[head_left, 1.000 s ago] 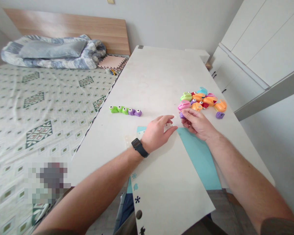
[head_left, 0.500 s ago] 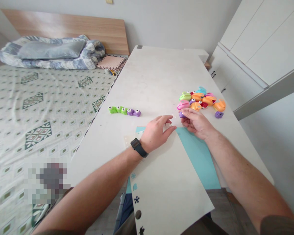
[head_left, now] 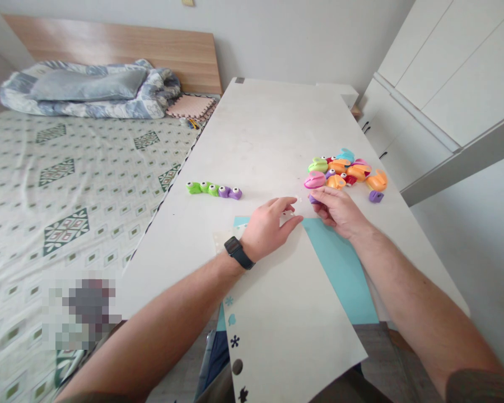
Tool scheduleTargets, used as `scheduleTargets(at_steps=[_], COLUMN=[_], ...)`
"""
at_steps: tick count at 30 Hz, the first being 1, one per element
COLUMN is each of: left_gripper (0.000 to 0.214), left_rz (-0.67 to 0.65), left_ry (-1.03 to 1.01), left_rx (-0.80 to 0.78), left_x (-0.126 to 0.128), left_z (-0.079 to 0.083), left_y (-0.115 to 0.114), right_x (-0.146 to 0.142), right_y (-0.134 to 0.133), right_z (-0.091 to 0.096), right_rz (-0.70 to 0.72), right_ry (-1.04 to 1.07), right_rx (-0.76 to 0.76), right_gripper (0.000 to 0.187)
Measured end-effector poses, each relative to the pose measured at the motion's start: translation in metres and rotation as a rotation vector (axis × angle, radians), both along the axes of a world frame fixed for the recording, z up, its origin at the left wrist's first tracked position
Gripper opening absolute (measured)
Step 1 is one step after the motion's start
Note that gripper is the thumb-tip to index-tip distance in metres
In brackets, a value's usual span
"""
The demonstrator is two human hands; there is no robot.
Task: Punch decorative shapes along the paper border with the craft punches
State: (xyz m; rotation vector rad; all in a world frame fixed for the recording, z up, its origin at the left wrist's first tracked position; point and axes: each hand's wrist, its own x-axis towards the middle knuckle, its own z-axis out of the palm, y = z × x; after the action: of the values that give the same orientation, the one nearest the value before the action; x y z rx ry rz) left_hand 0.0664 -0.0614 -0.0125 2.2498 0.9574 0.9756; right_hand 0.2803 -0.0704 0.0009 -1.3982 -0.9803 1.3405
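My right hand [head_left: 336,212] pinches a small purple craft punch [head_left: 312,199], mostly covered by the fingers. My left hand [head_left: 275,222], with a black watch on the wrist, rests over the top of a white sheet [head_left: 289,302], its thumb and fingers apart. Shapes such as a flower, a circle and a leaf are cut along the sheet's left edge. Under it lies a teal sheet [head_left: 340,268]. Tiny white paper bits [head_left: 299,199] lie between my hands. Just beyond my right hand is a pile of colourful craft punches [head_left: 340,168].
Green and purple punches [head_left: 213,190] stand in a row on the left of the white table [head_left: 269,129]. One purple punch [head_left: 376,196] sits at the right. A bed [head_left: 109,168] runs along the left side, and white cabinets [head_left: 445,73] stand at the right.
The purple punch in my right hand has tilted and sunk slightly, with the fingers shifting a little around it. My left hand and the white sheet are nearly still.
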Motion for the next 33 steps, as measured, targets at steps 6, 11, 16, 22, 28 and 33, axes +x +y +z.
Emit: scheduleTargets(at_steps=[6, 11, 16, 22, 28, 33], left_gripper=[0.033, 0.034, 0.034, 0.033, 0.033, 0.033], left_rz=[0.0, -0.003, -0.006, -0.005, 0.001, -0.003], left_ry=[0.003, -0.003, 0.002, 0.001, 0.007, 0.009], left_rx=[-0.004, -0.003, -0.003, 0.003, 0.011, 0.004], left_x=[0.0, 0.0, -0.0005, -0.0009, -0.0014, -0.0018], left_z=[0.0001, -0.0006, -0.0002, 0.0003, 0.0005, 0.0009], left_y=[0.0005, 0.0006, 0.0001, -0.0004, -0.0003, 0.0003], right_x=[0.0003, 0.0024, 0.0042, 0.0034, 0.0025, 0.0027], right_y=[0.0024, 0.0033, 0.0037, 0.0036, 0.0035, 0.0035], right_z=[-0.0009, -0.0014, -0.0024, 0.0004, 0.0037, 0.0035], right_rz=[-0.019, -0.029, -0.016, -0.013, -0.006, 0.016], right_ry=[0.017, 0.047, 0.077, 0.134, 0.181, 0.197], right_rx=[-0.009, -0.01, -0.022, -0.056, -0.101, -0.092], right_gripper=[0.028, 0.036, 0.039, 0.035, 0.038, 0.035])
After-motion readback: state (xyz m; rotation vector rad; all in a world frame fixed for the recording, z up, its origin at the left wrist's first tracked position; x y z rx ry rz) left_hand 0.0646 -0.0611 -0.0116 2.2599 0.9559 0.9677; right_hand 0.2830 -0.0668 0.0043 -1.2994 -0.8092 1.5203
